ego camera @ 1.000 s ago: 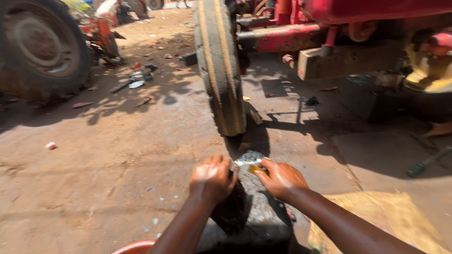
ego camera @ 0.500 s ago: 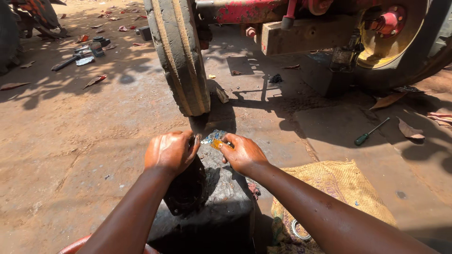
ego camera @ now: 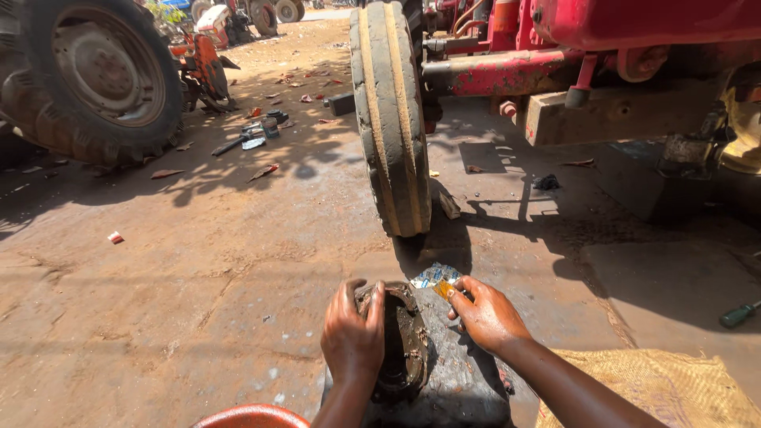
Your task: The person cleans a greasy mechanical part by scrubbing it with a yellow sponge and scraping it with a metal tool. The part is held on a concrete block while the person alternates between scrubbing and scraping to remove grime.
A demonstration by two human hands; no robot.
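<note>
Left hand [ego camera: 353,333] sat at about 6 o'clock in the view, fingers curled over the top edge of a dark, greasy round part [ego camera: 400,341], clamped on its rim. The part stood on edge on a dark block [ego camera: 456,380] at the bottom centre of the frame. Grease and dirt coated the part; could not tell its exact kind.

Right hand [ego camera: 485,315] lay just to the 3 o'clock side of the part, fingers closed on a small shiny packet [ego camera: 435,277] with blue and yellow print. The packet was pinched at the fingertips and stuck out toward 11 o'clock from the hand, just above the part's upper edge. Whether packet and part touched, could not tell.

Straight ahead at 12 o'clock, a narrow front tyre [ego camera: 391,119] of a red tractor [ego camera: 602,47] stood on the packed earth, its shadow reaching the block. A large rear wheel [ego camera: 91,79] stood at 10 o'clock, well apart. Loose tools [ego camera: 254,135] lay on the ground between the two wheels. Woven sacking [ego camera: 674,392] lay at 4 o'clock beside the right forearm. A green-handled screwdriver [ego camera: 739,315] lay at 3 o'clock near the frame edge. Rim of an orange-red bowl [ego camera: 252,415] showed at 7 o'clock.
</note>
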